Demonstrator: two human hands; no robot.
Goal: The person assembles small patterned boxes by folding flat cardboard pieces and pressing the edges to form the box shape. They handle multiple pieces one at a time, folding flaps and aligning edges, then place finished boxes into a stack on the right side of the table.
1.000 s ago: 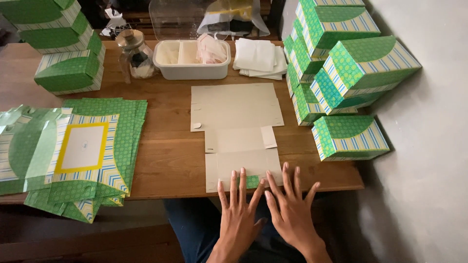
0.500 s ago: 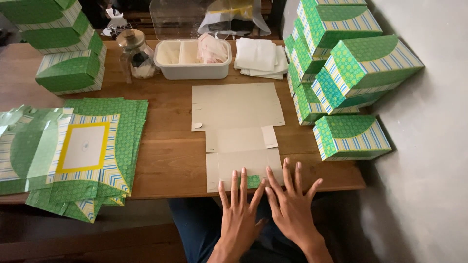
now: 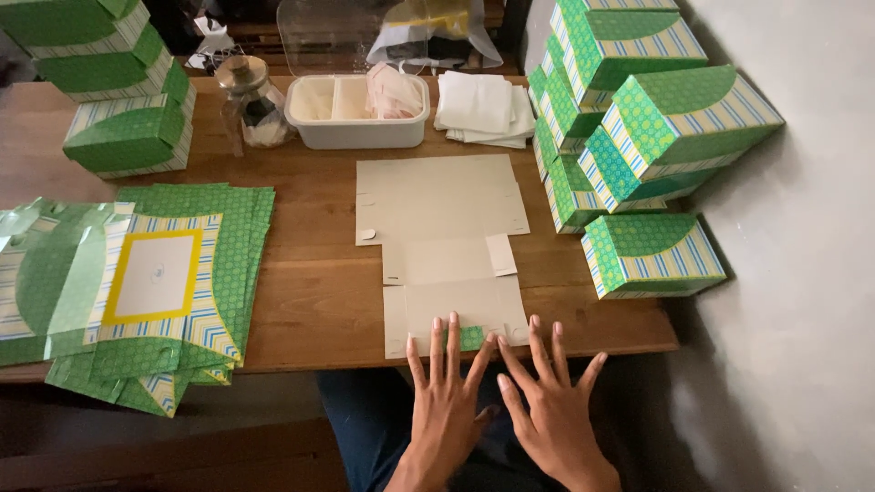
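Observation:
A flat, unfolded cardboard box blank [image 3: 442,232] lies plain side up on the wooden table [image 3: 310,301], with a small green patterned flap [image 3: 470,338] showing at its near edge. My left hand [image 3: 448,401] and my right hand [image 3: 547,396] are spread flat side by side at the table's near edge. Their fingertips touch the blank's near edge and hold nothing.
A pile of flat green patterned blanks [image 3: 155,282] lies at the left. Folded green boxes are stacked at the far left [image 3: 123,137] and at the right [image 3: 652,137]. A white tub [image 3: 351,114], a glass jar [image 3: 246,105] and folded white cloths [image 3: 478,109] stand at the back.
Both hands have stayed at the blank's near edge, shifting only slightly.

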